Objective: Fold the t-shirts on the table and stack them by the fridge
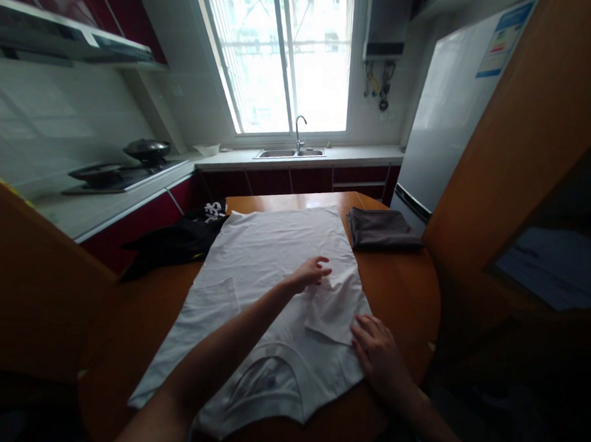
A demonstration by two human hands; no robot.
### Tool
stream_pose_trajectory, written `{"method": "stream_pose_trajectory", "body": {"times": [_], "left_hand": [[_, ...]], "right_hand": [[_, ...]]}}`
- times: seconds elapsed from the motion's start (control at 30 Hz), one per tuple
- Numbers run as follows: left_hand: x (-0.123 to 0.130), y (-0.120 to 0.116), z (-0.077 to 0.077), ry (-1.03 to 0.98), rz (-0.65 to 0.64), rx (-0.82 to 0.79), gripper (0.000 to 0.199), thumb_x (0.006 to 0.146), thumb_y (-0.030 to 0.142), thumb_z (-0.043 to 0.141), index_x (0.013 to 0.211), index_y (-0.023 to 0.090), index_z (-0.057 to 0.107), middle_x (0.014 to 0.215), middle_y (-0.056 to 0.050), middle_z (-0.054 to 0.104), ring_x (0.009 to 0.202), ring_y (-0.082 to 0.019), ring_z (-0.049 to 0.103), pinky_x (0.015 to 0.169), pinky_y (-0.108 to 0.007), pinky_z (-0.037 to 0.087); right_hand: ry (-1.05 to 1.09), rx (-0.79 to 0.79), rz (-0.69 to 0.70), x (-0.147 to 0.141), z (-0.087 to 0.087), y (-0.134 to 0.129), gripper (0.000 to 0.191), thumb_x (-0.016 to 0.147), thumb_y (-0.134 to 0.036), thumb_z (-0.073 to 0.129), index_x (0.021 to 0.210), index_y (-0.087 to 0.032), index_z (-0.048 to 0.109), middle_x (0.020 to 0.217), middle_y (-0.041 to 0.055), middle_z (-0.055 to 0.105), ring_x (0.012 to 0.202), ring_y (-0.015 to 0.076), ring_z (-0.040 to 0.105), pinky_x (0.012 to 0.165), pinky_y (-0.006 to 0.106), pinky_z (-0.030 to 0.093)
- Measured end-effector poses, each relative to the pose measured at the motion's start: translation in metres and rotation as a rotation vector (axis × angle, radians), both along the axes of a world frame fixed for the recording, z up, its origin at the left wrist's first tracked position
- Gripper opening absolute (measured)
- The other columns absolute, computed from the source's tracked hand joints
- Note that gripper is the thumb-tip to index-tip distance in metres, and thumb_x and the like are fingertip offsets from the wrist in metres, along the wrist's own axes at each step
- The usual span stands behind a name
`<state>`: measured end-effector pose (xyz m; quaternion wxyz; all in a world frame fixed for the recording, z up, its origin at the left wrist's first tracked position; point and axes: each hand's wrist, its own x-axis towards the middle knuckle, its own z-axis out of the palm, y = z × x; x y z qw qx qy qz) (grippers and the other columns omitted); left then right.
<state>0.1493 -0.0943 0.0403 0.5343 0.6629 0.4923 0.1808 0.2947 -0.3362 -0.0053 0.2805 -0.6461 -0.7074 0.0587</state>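
A white T-shirt [268, 253] lies spread on the wooden table, its round collar toward me. The sleeve [337, 310] on the right is folded inward over the body of the shirt. My left hand [312, 273] is over the shirt just beyond that sleeve, fingers apart and slightly curled, with nothing in them. At the shirt's right edge my right hand [375, 346] rests with its fingers stretched over the folded sleeve's border. My left forearm crosses the shirt and hides part of it.
The round wooden table [401, 294] carries a folded dark grey cloth [382, 229] at far right and a black garment [179, 237] with white print at far left, hanging past the edge. Beyond stand a sink [289, 154], a stove [128, 174] and a fridge [453, 104].
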Motion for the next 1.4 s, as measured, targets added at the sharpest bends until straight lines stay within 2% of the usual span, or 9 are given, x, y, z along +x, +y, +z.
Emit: {"method": "stream_pose_trajectory", "body": {"times": [0.23, 0.3, 0.43, 0.57, 0.77, 0.9, 1.03, 1.23, 1.4], "left_hand": [[0.016, -0.001, 0.002, -0.031, 0.009, 0.017, 0.065, 0.065, -0.003, 0.062, 0.128, 0.016, 0.063, 0.124, -0.012, 0.056, 0.064, -0.006, 0.052, 0.050, -0.018, 0.041], [0.015, -0.006, 0.004, -0.103, 0.004, 0.171, 0.062, 0.066, -0.005, 0.056, 0.123, 0.016, 0.065, 0.121, -0.011, 0.057, 0.069, -0.008, 0.055, 0.053, -0.017, 0.043], [-0.001, -0.016, 0.011, -0.276, -0.085, 0.718, 0.043, 0.076, -0.001, 0.050, 0.110, 0.018, 0.069, 0.116, -0.009, 0.057, 0.081, -0.012, 0.059, 0.069, -0.022, 0.052], [-0.019, -0.014, 0.009, -0.068, -0.300, 1.016, 0.032, 0.086, 0.005, 0.052, 0.107, 0.022, 0.069, 0.118, -0.008, 0.060, 0.106, -0.020, 0.059, 0.094, -0.036, 0.050], [-0.005, 0.026, -0.005, 0.559, -0.327, 0.650, 0.029, 0.092, 0.031, 0.061, 0.114, 0.014, 0.065, 0.100, -0.010, 0.068, 0.096, -0.023, 0.065, 0.091, -0.035, 0.050], [0.013, 0.036, -0.007, 0.585, -0.492, 0.573, 0.029, 0.076, 0.027, 0.076, 0.102, 0.017, 0.069, 0.087, -0.004, 0.071, 0.082, -0.020, 0.067, 0.077, -0.027, 0.051], [0.020, 0.039, -0.001, 0.567, -0.590, 0.582, 0.012, 0.074, 0.021, 0.074, 0.085, 0.018, 0.071, 0.085, -0.003, 0.071, 0.082, -0.019, 0.066, 0.077, -0.025, 0.050], [0.022, 0.049, 0.017, 0.528, -0.465, 0.649, 0.026, 0.088, 0.021, 0.063, 0.113, 0.016, 0.063, 0.103, -0.008, 0.069, 0.094, -0.021, 0.066, 0.084, -0.030, 0.051], [-0.016, 0.009, 0.033, 0.412, -0.415, 0.798, 0.038, 0.087, 0.026, 0.071, 0.122, 0.018, 0.060, 0.119, -0.013, 0.059, 0.110, -0.026, 0.060, 0.100, -0.041, 0.047]], "right_hand": [[-0.001, 0.017, -0.021, -0.002, -0.001, 0.003, 0.029, 0.095, -0.021, 0.051, 0.119, -0.024, 0.066, 0.133, 0.0115, 0.062, 0.127, 0.0307, 0.051, 0.105, 0.050, 0.043], [0.008, 0.029, -0.026, -0.002, -0.002, 0.002, 0.029, 0.095, -0.021, 0.051, 0.120, -0.024, 0.066, 0.134, 0.0117, 0.061, 0.128, 0.0302, 0.050, 0.105, 0.049, 0.043], [0.023, 0.030, -0.023, -0.002, -0.002, 0.000, 0.028, 0.095, -0.021, 0.052, 0.119, -0.024, 0.066, 0.135, 0.0104, 0.060, 0.129, 0.0287, 0.050, 0.106, 0.047, 0.042], [0.029, 0.032, -0.031, -0.003, -0.002, 0.000, 0.028, 0.095, -0.019, 0.051, 0.119, -0.024, 0.065, 0.136, 0.0096, 0.060, 0.130, 0.0279, 0.049, 0.108, 0.046, 0.041], [0.028, 0.048, -0.046, -0.004, -0.006, 0.000, 0.027, 0.096, -0.019, 0.050, 0.118, -0.024, 0.064, 0.135, 0.0094, 0.060, 0.129, 0.0285, 0.050, 0.106, 0.047, 0.043], [0.034, 0.080, -0.057, -0.003, -0.008, -0.001, 0.028, 0.094, -0.017, 0.050, 0.117, -0.024, 0.064, 0.133, 0.0095, 0.061, 0.127, 0.0278, 0.052, 0.105, 0.047, 0.044], [0.057, 0.122, -0.085, -0.001, -0.011, -0.001, 0.026, 0.094, -0.016, 0.050, 0.113, -0.023, 0.066, 0.130, 0.0101, 0.062, 0.124, 0.0275, 0.054, 0.103, 0.046, 0.046], [0.081, 0.142, -0.084, 0.001, -0.008, -0.005, 0.019, 0.092, -0.016, 0.056, 0.104, -0.023, 0.068, 0.119, 0.0104, 0.064, 0.113, 0.0280, 0.056, 0.094, 0.045, 0.048], [0.059, 0.121, -0.087, 0.010, 0.000, -0.015, 0.024, 0.086, -0.013, 0.064, 0.107, -0.025, 0.068, 0.111, 0.0094, 0.064, 0.105, 0.0285, 0.057, 0.087, 0.043, 0.049]]}}
